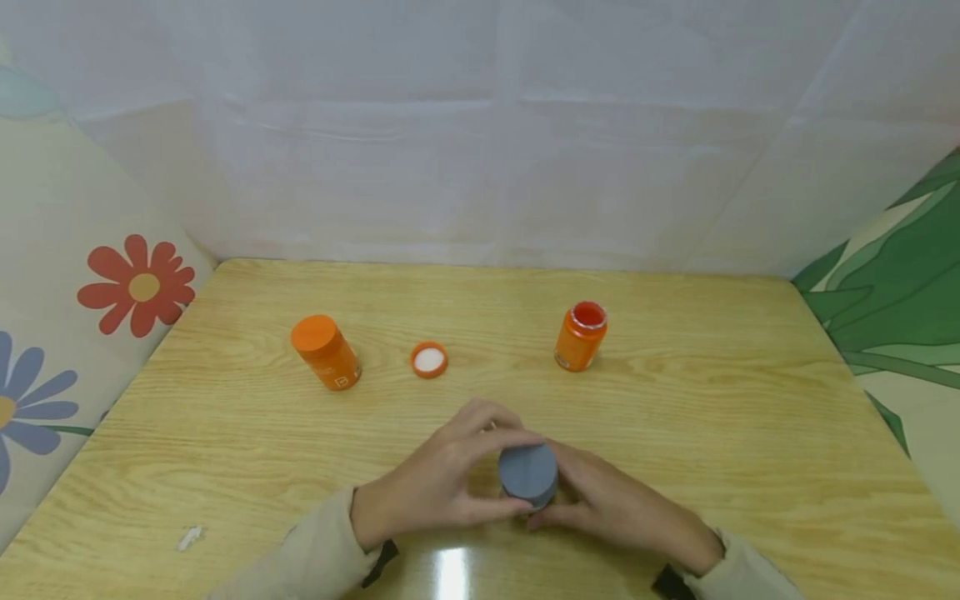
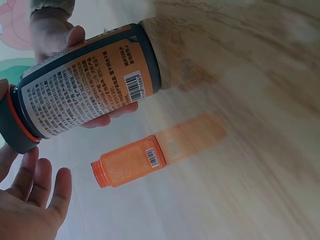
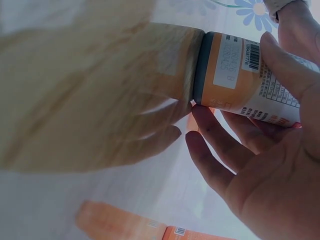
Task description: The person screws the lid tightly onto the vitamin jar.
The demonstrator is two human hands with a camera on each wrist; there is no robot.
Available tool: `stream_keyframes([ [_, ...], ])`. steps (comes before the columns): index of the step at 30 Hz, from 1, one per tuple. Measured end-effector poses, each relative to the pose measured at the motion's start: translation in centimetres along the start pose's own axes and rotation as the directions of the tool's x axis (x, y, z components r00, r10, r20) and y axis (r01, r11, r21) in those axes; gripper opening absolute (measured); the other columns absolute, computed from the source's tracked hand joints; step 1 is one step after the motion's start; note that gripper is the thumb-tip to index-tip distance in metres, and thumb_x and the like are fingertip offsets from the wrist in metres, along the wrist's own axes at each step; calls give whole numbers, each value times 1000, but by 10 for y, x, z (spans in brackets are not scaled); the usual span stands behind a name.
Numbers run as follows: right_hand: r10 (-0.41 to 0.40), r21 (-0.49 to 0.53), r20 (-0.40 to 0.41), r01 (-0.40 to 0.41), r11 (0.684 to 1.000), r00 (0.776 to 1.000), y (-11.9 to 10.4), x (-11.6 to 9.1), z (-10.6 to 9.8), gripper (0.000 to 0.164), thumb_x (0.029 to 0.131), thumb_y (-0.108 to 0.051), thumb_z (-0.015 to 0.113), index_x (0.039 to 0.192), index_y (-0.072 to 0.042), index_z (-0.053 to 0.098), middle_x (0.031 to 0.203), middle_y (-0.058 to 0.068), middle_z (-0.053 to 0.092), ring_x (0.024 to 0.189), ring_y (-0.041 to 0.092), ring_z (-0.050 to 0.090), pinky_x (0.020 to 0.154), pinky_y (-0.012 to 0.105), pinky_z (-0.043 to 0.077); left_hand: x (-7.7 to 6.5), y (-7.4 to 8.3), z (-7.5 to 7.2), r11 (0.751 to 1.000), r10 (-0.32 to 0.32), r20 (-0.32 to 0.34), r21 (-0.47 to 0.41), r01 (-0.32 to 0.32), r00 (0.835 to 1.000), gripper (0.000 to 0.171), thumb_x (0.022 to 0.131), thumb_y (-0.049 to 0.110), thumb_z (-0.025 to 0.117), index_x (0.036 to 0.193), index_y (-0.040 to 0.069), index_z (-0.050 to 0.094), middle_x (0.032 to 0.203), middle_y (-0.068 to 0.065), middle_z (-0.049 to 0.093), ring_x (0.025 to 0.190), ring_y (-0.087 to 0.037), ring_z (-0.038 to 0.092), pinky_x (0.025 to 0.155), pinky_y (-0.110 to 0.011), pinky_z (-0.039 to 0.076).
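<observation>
You are looking at a matt grey cap (image 1: pixel 528 473) of smooth plastic; the bottle (image 2: pixel 92 80) beneath is wearing a smooth printed label (image 2: pixel 60 102). The uncapped orange jar (image 1: pixel 579 342) is gleaming like glossy plastic, your wood-grained bench (image 1: pixel 712 417) is shining smooth, and the pale backdrop (image 1: pixel 480 183) is showing creased cloth.

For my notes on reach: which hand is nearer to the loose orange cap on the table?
Left. In the head view, the left hand, on the grey lid, is below the orange cap; the right hand, holding the bottle, is farther off, below and right.
</observation>
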State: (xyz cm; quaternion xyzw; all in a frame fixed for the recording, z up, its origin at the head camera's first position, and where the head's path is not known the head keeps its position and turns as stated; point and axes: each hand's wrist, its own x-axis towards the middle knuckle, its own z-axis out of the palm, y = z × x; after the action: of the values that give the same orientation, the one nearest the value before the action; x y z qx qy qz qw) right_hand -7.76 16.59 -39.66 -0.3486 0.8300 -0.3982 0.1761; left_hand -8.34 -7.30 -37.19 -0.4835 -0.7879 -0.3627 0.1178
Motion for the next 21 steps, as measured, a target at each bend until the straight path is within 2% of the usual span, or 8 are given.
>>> stream_keyframes([
  [11, 28, -13, -3, -28, 1000, 1000, -1, 0, 0, 64, 87, -47, 70, 142, -25, 45, 133, -11, 60, 123, 12, 58, 106, 41, 48, 3, 1, 1, 1000, -2, 39, 28, 1, 999, 61, 76, 27, 86, 129, 11, 62, 123, -4, 56, 114, -14, 51, 99, -25, 48],
  [17, 35, -2, 6, -35, 999, 999, -1, 1, -1, 64, 88, -48, 69, 143, -27, 44, 137, -10, 58, 124, 13, 57, 106, 43, 48, 4, 1, 0, 1000, 6, 50, 28, -8, 999, 60, 75, 25, 86, 128, 10, 63, 122, -4, 57, 113, -15, 51, 98, -24, 48],
  [21, 44, 5, 13, -45, 999, 999, -2, 1, -1, 65, 88, -49, 68, 144, -27, 44, 138, -10, 58, 125, 13, 56, 107, 44, 47, 5, 1, -1, 1000, -12, 64, 25, 11, 998, 59, 74, 26, 87, 126, 11, 64, 121, -3, 57, 113, -14, 50, 98, -23, 48],
])
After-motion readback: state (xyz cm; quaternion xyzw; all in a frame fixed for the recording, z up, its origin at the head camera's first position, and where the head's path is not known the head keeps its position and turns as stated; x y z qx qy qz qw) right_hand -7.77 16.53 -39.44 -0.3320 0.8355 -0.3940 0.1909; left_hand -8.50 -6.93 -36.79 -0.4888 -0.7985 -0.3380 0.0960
